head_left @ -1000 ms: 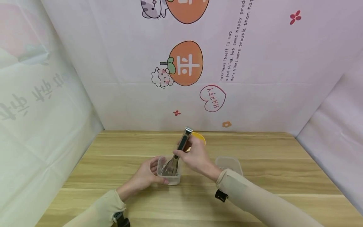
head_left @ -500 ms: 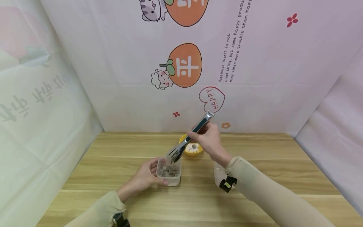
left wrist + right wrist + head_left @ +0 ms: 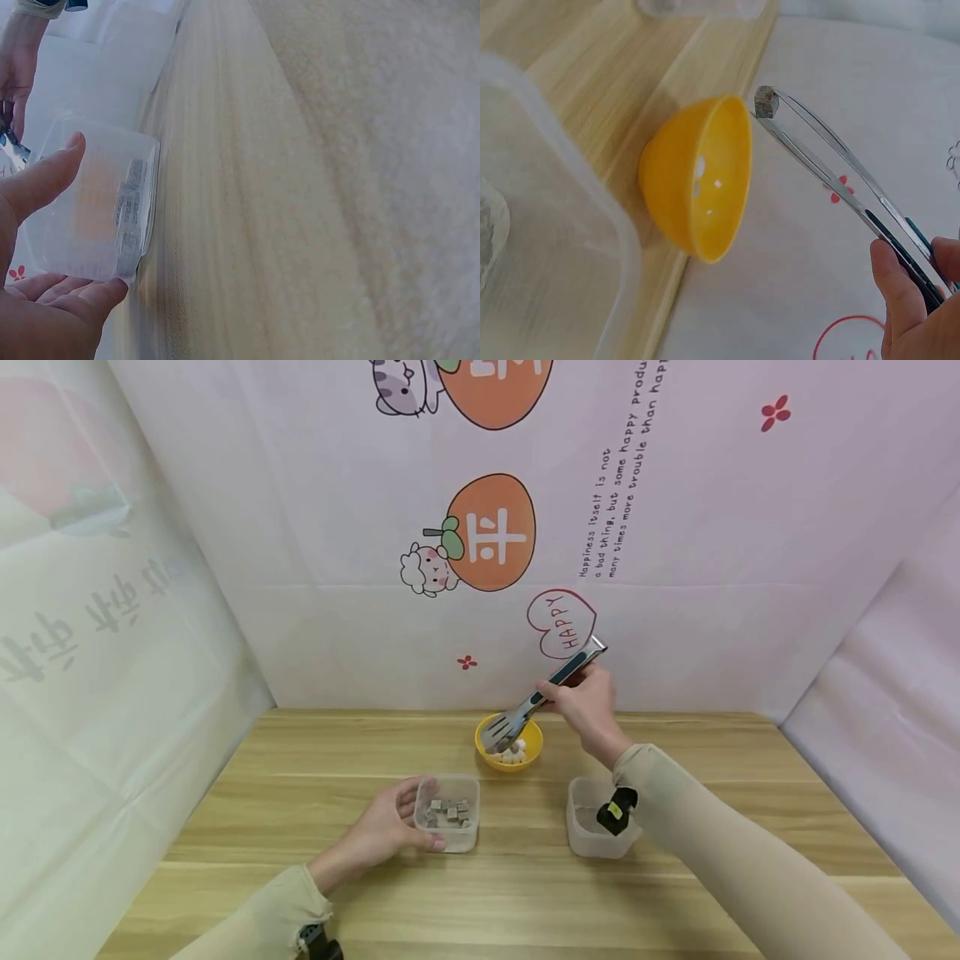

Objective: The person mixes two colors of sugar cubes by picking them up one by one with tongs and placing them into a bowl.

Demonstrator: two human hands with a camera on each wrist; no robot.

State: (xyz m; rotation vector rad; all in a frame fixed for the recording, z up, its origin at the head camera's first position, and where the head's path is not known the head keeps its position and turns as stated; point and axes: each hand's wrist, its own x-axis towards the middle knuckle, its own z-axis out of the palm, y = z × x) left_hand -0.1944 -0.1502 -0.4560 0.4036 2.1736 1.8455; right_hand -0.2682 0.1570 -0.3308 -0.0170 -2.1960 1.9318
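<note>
My left hand (image 3: pixel 378 827) grips a clear plastic container (image 3: pixel 455 841) on the table, thumb on the near side and fingers on the far left side. Small grey cubes (image 3: pixel 452 813) lie on its bottom. In my right hand (image 3: pixel 588 706) are metal tongs (image 3: pixel 567 670) with dark grip panels, slanting down to the left. Their tips pinch one grey cube (image 3: pixel 766 102), seen in the right wrist view. Below the tips stands a yellow bowl (image 3: pixel 535 745) with white pieces (image 3: pixel 512 755) inside; the tongs hide part of it.
A second clear plastic container (image 3: pixel 588 845) stands to the right, partly under my right wrist. The wooden table (image 3: pixel 337 743) ends at a printed white cloth wall (image 3: pixel 360 635) behind the bowl. Cloth walls also flank both sides.
My right hand has lifted the tongs out of the left container and carried them right and away, over the yellow bowl, with a grey cube. My left hand stays put.
</note>
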